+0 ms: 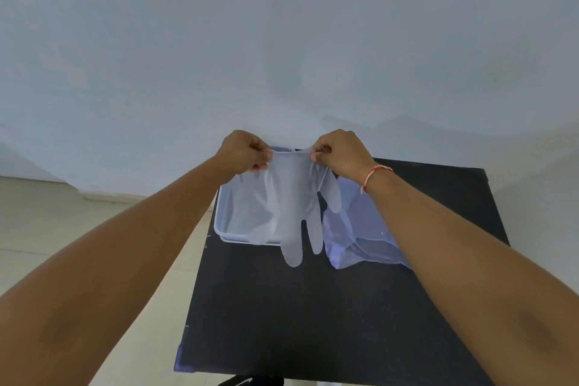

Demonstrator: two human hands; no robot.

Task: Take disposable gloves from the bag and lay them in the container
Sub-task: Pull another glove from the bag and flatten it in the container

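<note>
A clear disposable glove [293, 207] hangs in the air, fingers pointing down, stretched by its cuff between both hands. My left hand [242, 152] pinches the cuff's left corner and my right hand [340, 152] pinches the right corner. Below and behind the glove sits a clear rectangular plastic container [219, 224] at the far left of the black table; what lies inside it is hard to tell through the glove. A crumpled clear plastic bag [360, 235] lies on the table to the right of the container, partly under my right forearm.
The black table [282, 323] is small, with its left edge next to the container and pale floor [62, 229] beyond. A white wall stands just behind the table. A dark shoe [250, 381] shows below the table's near edge.
</note>
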